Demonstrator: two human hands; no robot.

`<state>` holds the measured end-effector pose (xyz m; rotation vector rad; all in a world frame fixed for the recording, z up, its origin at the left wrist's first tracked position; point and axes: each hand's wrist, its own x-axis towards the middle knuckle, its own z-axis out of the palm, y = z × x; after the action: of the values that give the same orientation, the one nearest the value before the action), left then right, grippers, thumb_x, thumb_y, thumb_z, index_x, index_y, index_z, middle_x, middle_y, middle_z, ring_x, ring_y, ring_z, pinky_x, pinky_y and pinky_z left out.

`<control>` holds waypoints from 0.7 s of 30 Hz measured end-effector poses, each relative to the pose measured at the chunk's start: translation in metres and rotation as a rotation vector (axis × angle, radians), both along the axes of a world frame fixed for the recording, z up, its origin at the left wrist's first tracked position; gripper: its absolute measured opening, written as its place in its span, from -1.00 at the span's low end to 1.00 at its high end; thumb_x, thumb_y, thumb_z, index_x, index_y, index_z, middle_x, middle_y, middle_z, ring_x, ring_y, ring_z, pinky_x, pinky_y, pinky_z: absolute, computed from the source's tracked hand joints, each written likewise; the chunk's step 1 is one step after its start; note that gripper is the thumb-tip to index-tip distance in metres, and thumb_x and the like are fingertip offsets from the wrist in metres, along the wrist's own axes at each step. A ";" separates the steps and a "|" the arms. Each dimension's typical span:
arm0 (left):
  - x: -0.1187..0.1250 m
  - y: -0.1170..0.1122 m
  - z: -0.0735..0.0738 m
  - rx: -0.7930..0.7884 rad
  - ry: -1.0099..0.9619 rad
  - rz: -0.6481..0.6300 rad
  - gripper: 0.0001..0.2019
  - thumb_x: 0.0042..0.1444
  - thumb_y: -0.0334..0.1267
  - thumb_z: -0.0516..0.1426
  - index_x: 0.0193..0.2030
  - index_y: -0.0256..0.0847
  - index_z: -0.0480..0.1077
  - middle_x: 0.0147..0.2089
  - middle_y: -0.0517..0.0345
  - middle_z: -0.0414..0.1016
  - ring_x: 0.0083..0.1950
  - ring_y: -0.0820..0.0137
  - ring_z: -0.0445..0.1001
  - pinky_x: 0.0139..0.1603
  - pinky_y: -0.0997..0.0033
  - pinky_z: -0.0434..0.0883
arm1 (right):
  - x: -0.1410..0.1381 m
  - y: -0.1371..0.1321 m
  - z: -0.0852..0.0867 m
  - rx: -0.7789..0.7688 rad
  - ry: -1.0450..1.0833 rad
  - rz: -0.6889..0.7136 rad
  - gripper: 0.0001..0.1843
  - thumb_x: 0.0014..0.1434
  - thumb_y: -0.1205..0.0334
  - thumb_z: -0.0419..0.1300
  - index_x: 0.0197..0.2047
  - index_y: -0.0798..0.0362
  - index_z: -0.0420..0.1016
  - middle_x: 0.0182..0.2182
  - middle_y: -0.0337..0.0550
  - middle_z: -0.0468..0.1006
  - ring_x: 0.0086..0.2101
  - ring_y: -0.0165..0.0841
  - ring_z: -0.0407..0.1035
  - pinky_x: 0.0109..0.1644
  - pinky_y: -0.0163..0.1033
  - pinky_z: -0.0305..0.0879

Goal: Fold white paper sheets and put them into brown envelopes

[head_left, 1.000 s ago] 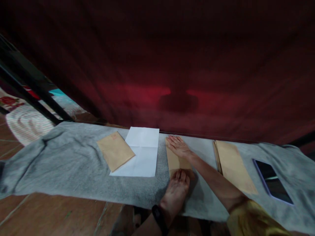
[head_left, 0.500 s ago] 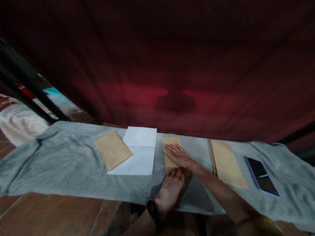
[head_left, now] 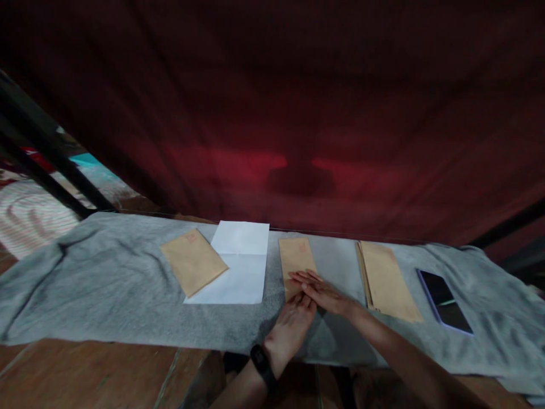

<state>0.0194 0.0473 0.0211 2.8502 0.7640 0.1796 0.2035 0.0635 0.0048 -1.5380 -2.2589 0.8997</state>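
Counter: grey cloth point(head_left: 106, 284) covered it.
Sheet point(head_left: 244, 272): white, left of centre.
Envelope point(head_left: 296, 255): lay mid-cloth, near end under left hand point(head_left: 292, 326) and right hand point(head_left: 326, 292); both grips flat, fingers apart.
Risk: sliding palms might crease it or ruck the cloth.

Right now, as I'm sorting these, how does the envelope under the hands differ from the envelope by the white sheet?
The envelope under the hands lies nearly straight on the grey cloth; the other envelope lies slanted, one corner overlapping the white sheet. The left hand and right hand press flat on the first one's near end; the slanted one is untouched. Both are tan and lie flat.
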 end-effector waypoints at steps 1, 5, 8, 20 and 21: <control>0.000 0.000 0.000 -0.004 -0.001 0.000 -0.50 0.21 -0.57 -0.07 0.28 -0.30 0.27 0.28 -0.14 0.39 0.28 0.22 0.38 0.30 0.19 0.33 | 0.002 0.000 -0.001 0.008 -0.012 0.012 -0.35 0.46 -0.12 -0.39 0.43 -0.12 0.11 0.43 -0.29 0.09 0.41 -0.42 -0.12 0.51 -0.04 -0.27; -0.001 -0.001 0.009 -0.014 0.013 0.012 -0.55 0.24 -0.56 -0.08 0.21 -0.26 0.33 0.21 -0.08 0.45 0.27 0.24 0.39 0.31 0.18 0.32 | 0.009 0.023 -0.008 0.153 -0.184 -0.029 -0.42 0.48 -0.01 -0.33 0.48 -0.15 -0.06 0.47 -0.27 -0.08 0.43 -0.38 -0.20 0.50 -0.01 -0.24; -0.002 -0.002 0.017 -0.029 0.038 0.014 -0.54 0.22 -0.59 -0.09 0.21 -0.28 0.33 0.18 -0.07 0.46 0.23 0.27 0.41 0.32 0.23 0.30 | 0.009 0.056 -0.014 0.261 -0.376 -0.148 -0.39 0.46 0.05 -0.21 0.50 -0.05 -0.12 0.46 -0.10 -0.06 0.42 -0.26 -0.17 0.47 0.05 -0.16; -0.002 0.005 0.023 -0.147 0.035 0.032 -0.54 0.20 -0.62 -0.11 0.13 -0.26 0.38 0.16 -0.05 0.47 0.16 0.30 0.44 0.25 0.26 0.36 | 0.005 0.079 -0.020 0.270 -0.414 -0.180 -0.39 0.45 0.06 -0.22 0.50 -0.02 -0.11 0.46 -0.11 -0.02 0.42 -0.29 -0.14 0.48 0.04 -0.21; -0.002 0.006 0.024 -0.152 0.031 0.032 -0.55 0.19 -0.62 -0.11 0.11 -0.25 0.39 0.13 -0.03 0.48 0.14 0.30 0.46 0.22 0.26 0.38 | 0.005 0.073 -0.020 0.256 -0.385 -0.175 -0.40 0.45 0.06 -0.22 0.50 -0.03 -0.10 0.45 -0.12 -0.02 0.42 -0.30 -0.14 0.48 0.04 -0.22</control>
<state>0.0174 0.0531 0.0448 2.7043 0.7940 0.0776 0.2087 0.1367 -0.0157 -1.8725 -2.3214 0.2683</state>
